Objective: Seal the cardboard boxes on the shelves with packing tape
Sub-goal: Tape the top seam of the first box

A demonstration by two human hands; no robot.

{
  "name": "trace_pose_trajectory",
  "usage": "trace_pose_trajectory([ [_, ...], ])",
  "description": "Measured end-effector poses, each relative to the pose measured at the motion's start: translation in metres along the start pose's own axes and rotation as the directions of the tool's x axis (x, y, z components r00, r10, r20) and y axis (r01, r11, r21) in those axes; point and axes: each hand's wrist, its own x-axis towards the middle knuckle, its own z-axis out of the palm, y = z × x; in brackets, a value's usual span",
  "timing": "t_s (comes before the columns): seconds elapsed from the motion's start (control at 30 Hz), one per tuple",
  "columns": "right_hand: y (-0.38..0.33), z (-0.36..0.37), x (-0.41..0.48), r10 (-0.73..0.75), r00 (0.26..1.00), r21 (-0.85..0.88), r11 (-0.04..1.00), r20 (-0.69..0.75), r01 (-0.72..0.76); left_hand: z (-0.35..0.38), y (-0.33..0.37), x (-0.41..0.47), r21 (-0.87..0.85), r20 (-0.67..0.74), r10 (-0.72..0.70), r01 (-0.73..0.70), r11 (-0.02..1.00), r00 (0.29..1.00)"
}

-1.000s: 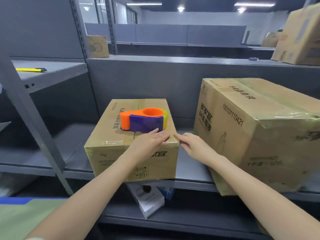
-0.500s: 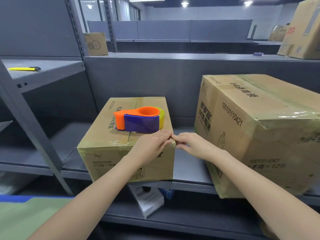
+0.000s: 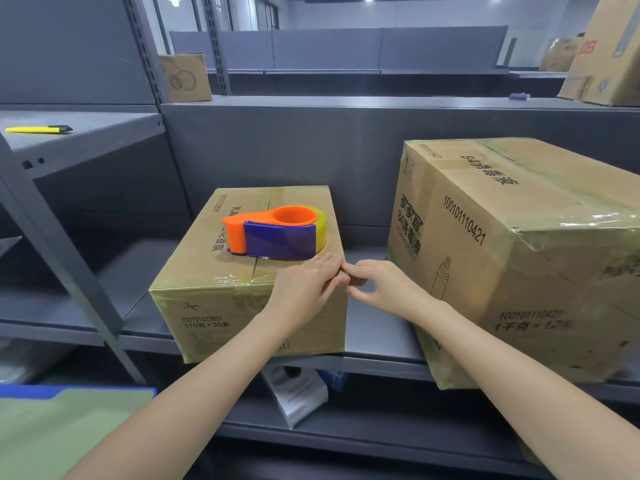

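Two cardboard boxes (image 3: 221, 306) on grey metal shelf (image 3: 377, 337); both hands' fingers (image 3: 353, 271) pinching box corner.

Orange-purple tape dispenser (image 3: 275, 233) lies atop small taped box (image 3: 221, 299), beside larger box (image 3: 512, 258).

Matt brown cardboard box (image 3: 207, 271) wears glossy, wrinkled clear tape (image 3: 239, 282); the dispenser (image 3: 277, 233) is smooth shiny plastic, the shelf (image 3: 377, 327) matt grey metal.
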Motion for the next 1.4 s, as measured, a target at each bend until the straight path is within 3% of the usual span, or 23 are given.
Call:
trace_pose_trajectory([
  [0.27,0.0,0.007,-0.004,-0.001,0.998,0.01,1.0,-0.067,0.001,-0.001,0.004,-0.002,0.022,-0.059,0.038,-0.037,0.999,0.998],
  [0.63,0.004,-0.002,0.0,0.027,0.996,-0.057,0.998,0.086,-0.022,0.009,0.002,-0.003,0.238,-0.16,0.244,-0.203,0.95,0.956],
  [0.73,0.005,-0.007,0.005,0.033,0.995,-0.051,0.998,0.09,-0.029,0.009,0.0,-0.003,0.19,-0.133,0.202,-0.175,0.966,0.97],
  [0.83,0.004,-0.013,0.01,0.064,0.993,-0.03,0.998,0.095,-0.061,0.004,-0.006,-0.005,0.066,0.026,0.114,-0.115,0.991,0.993],
  [0.93,0.001,-0.015,0.014,0.112,0.985,-0.035,0.993,0.127,-0.109,-0.003,-0.012,-0.002,0.113,0.199,0.082,-0.106,0.988,0.977],
  [1.0,-0.003,-0.017,0.014,0.137,0.979,-0.086,0.988,0.151,-0.125,-0.008,-0.014,-0.003,0.129,0.236,0.061,-0.093,0.987,0.97],
  [1.1,-0.011,-0.019,0.013,0.106,0.981,-0.26,0.964,0.161,-0.061,-0.022,-0.029,-0.017,0.072,0.185,0.016,-0.03,0.997,0.983],
  [1.2,-0.025,-0.015,0.015,-0.014,0.996,-0.443,0.895,0.084,0.05,-0.046,-0.053,-0.039,-0.037,-0.008,0.027,-0.027,0.999,1.0],
  [1.27,-0.04,-0.007,0.022,-0.095,0.994,-0.434,0.894,0.055,0.109,-0.059,-0.072,-0.05,-0.067,-0.081,-0.01,0.004,0.998,0.997],
  [1.4,-0.068,0.022,0.044,-0.185,0.979,-0.262,0.943,0.09,0.203,-0.074,-0.109,-0.063,-0.077,0.004,-0.215,0.215,0.974,0.977],
])
